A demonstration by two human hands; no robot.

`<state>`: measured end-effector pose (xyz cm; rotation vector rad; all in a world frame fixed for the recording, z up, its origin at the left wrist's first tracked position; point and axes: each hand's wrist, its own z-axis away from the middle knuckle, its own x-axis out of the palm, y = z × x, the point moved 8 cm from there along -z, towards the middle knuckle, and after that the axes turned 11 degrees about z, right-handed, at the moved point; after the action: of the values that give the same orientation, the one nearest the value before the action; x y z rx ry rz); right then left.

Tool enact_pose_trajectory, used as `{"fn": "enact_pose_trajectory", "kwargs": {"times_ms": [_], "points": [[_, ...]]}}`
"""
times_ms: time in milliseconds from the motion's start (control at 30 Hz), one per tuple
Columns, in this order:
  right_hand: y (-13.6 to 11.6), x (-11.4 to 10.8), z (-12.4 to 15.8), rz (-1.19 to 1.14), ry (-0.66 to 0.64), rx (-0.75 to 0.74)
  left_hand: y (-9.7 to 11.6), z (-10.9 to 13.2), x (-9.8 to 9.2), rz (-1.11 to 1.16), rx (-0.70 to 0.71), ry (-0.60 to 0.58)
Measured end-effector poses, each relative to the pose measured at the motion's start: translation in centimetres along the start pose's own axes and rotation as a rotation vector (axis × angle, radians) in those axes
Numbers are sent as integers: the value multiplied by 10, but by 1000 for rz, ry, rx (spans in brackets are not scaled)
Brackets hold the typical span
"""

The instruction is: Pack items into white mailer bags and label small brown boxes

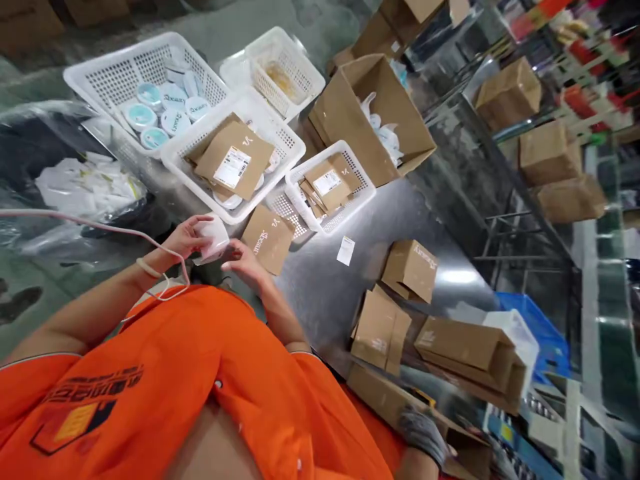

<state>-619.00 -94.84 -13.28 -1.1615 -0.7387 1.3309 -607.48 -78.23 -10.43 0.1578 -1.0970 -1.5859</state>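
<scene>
My left hand (187,237) is closed around a small white, pinkish boxy item (214,235), held just in front of my body; its exact kind does not show. At its right edge is my right hand (246,262), with index finger and thumb apart and the fingertips close to or touching the item. A pale pink cable (125,231) runs in from the left and loops over my left wrist. To the right of the item a flat brown cardboard mailer (270,239) lies on the metal table (320,283), beside a white basket (233,217) holding more mailers.
Another white basket (145,53) holds round blue-and-white tubs. Farther right stand a small basket (373,193) of mailers, an open carton (350,127), a paper label (346,251) and several brown boxes (410,270). A co-worker's gloved hand (423,433) touches a carton at lower right.
</scene>
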Motion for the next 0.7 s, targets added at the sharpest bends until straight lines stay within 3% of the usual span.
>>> {"fn": "enact_pose_trajectory", "kwargs": {"times_ms": [100, 167, 233, 333, 500, 600, 700], "points": [[20, 46, 14, -159, -165, 89, -14, -4, -26, 76, -57, 242], [31, 53, 12, -217, -106, 159, -24, -3, -41, 67, -91, 407], [40, 50, 9, -224, 6, 214, -38, 2, -47, 44, -125, 485], [48, 42, 12, -190, 115, 266, -63, 19, -42, 24, -155, 481], [49, 41, 20, -169, 79, 244, -84, 43, -8, -195, -58, 146], [50, 38, 25, -187, 29, 224, -84, 46, -5, -261, -4, 170], [55, 28, 33, -219, 65, 254, -87, 41, 0, -267, -15, 194]]}}
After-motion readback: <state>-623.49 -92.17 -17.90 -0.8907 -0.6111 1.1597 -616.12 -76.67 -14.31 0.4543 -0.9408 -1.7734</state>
